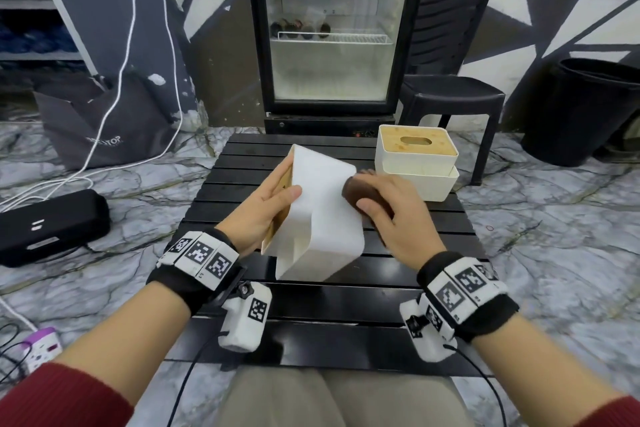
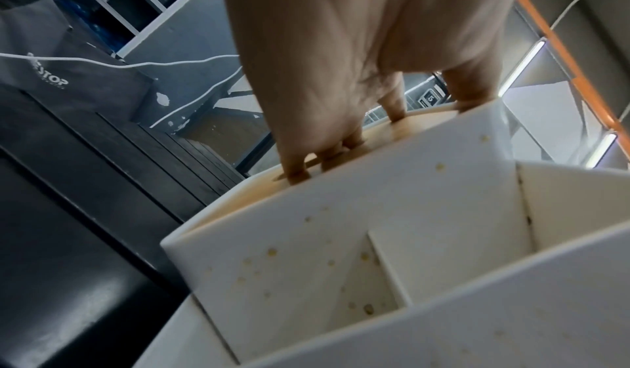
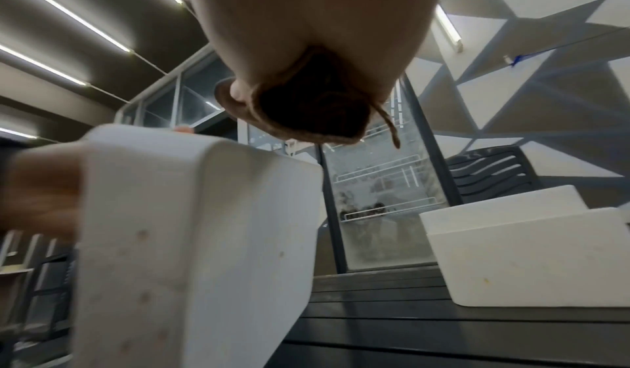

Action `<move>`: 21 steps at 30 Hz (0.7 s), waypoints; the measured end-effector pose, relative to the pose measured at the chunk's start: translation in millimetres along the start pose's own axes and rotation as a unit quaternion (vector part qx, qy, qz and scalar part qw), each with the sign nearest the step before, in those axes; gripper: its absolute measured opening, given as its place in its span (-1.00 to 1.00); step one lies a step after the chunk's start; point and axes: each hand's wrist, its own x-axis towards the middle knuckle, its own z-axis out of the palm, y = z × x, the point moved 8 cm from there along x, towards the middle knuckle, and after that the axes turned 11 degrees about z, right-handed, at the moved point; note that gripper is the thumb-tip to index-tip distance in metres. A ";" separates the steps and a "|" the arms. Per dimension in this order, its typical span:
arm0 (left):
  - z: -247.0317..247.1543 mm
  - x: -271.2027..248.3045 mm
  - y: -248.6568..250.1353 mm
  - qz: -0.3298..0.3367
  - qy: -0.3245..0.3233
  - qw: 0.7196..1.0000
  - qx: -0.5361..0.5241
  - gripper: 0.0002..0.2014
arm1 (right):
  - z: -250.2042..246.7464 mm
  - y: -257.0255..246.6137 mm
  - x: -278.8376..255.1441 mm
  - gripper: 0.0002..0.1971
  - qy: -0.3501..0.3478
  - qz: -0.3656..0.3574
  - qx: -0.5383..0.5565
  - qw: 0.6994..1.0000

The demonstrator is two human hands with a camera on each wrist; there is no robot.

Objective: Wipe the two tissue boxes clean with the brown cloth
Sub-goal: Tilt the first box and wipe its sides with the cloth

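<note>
A white tissue box (image 1: 325, 208) with a wooden lid is tipped on its side at the middle of the black slatted table (image 1: 346, 340). My left hand (image 1: 273, 201) grips it, thumb on the white wall and fingers (image 2: 296, 174) in the lid's slot. Small yellowish spots dot the box (image 2: 307, 252) and show again on the near wall of the box (image 3: 191, 225) in the right wrist view. My right hand (image 1: 384, 198) holds the balled brown cloth (image 1: 356, 189) against the box's upper right side; the cloth (image 3: 317, 107) bulges from the palm. The second tissue box (image 1: 415, 149) stands upright at the table's back right.
The second box (image 3: 528, 260) sits on a white tray-like base. Behind the table stand a glass-door fridge (image 1: 332, 28), a black chair (image 1: 450, 90) and a black bin (image 1: 581, 107). On the floor at left lie a grey bag (image 1: 104, 121), a black case (image 1: 52, 225), cables and a power strip (image 1: 41, 347).
</note>
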 end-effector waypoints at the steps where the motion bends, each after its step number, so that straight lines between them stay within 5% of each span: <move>1: -3.4 1.2 -0.9 -0.005 0.012 1.000 0.004 -0.37 | 3.5 -8.8 -6.4 -0.65 -0.011 -0.022 -0.001 1.000; 10: -7.9 7.2 -3.5 -0.017 0.036 0.999 0.023 -0.43 | 25.5 -25.3 -27.1 -0.62 -0.034 -0.049 -0.058 0.997; 21: 11.2 5.1 3.2 -0.024 -0.017 0.999 0.015 -0.35 | 31.5 -34.9 -20.2 -0.59 -0.016 -0.060 -0.048 0.997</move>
